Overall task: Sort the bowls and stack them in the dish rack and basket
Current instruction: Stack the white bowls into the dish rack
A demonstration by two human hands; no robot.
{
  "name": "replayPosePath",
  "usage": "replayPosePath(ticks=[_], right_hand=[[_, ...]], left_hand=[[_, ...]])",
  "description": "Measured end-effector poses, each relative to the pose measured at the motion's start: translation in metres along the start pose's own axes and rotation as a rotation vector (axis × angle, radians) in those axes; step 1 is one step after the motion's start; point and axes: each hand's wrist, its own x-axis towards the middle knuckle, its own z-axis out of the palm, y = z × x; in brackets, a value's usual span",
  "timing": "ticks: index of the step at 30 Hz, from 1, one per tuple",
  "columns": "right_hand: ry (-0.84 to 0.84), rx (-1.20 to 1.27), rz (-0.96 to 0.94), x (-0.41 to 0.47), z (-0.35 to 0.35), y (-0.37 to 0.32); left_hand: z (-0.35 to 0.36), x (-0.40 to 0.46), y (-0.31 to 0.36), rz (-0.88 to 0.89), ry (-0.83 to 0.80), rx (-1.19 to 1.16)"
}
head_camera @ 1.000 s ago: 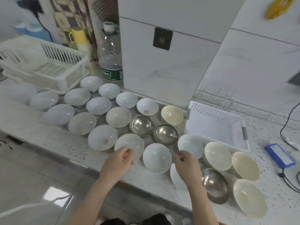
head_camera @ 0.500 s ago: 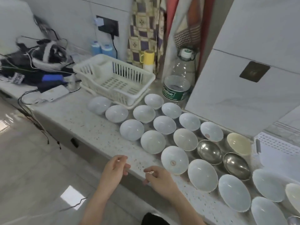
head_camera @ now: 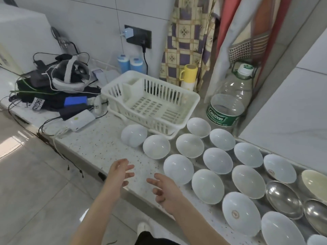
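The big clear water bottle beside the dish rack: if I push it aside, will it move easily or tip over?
The water bottle looks empty, so it is probably light and should slide easily on the smooth counter. Being tall, it may tip if pushed high up; push low. White bowls stand close in front, so it could knock them.

In front of me the speckled desk (head_camera: pixel 99 145) carries rows of white bowls (head_camera: pixel 178 169), with two steel bowls (head_camera: pixel 283 198) and a cream bowl (head_camera: pixel 314 183) at the right end. The white dish rack (head_camera: pixel 150 105) sits just behind the bowls, beside a big clear water bottle (head_camera: pixel 228 103). On the left lie a heap of cables and devices (head_camera: pixel 58 89) and a white box (head_camera: pixel 79 120).
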Motion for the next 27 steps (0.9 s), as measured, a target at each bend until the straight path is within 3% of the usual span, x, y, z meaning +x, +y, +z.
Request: replayPosePath(ticks=[10,17,27], right_hand=[[0.001,0.359,0.112,0.070,0.064,-0.022],[0.212,0.516,0.053,0.095,0.081,-0.027],[0.516,0.724,-0.117,0.115,0.118,-0.038]], left_hand=[[-0.031,0.094,0.050,-0.135,-0.044,0.165],[-0.030,0.137,0.062,-0.211,-0.149,0.210],[-0.035,0.177,0.083,-0.205,-0.446,0.360]])
